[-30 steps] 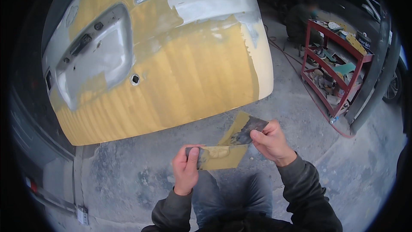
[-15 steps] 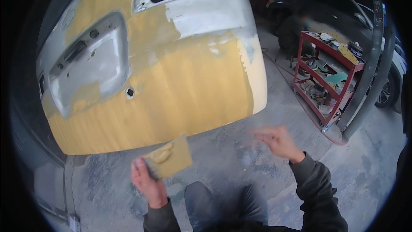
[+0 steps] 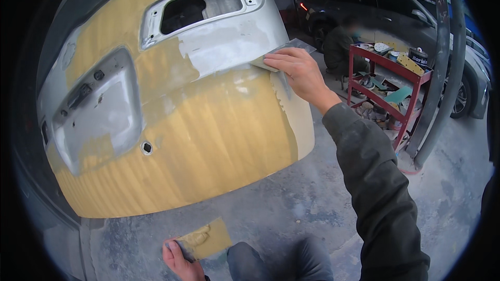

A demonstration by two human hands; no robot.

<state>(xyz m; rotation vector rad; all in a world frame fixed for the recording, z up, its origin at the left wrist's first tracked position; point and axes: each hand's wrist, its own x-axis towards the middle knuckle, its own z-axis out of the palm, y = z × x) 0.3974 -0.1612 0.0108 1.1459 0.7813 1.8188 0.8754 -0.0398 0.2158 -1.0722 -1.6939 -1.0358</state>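
Note:
A car tailgate (image 3: 208, 140), largely covered with yellow body filler over pale grey, fills the upper left. My right hand (image 3: 302, 75) reaches out to its right edge and grips a thin, flat filler spreader (image 3: 265, 63). The spreader lies against the panel below the window-like opening, and my fingers hide part of it. Down near my knees, my left hand (image 3: 182, 260) pinches a yellowish flat mixing board (image 3: 219, 242) by its left end. On this board sits a lump of yellow filler (image 3: 197, 237).
A red tool cart (image 3: 393, 61) full of odds and ends stands at the right beside grey posts (image 3: 449, 62). Behind it a person (image 3: 341, 47) crouches near a dark car (image 3: 380, 5). The grey concrete floor (image 3: 260, 205) is stained.
My right hand has risen and moved forward from above the floor to the tailgate's right side, bringing the spreader against it. My left hand and the board sit lower in view.

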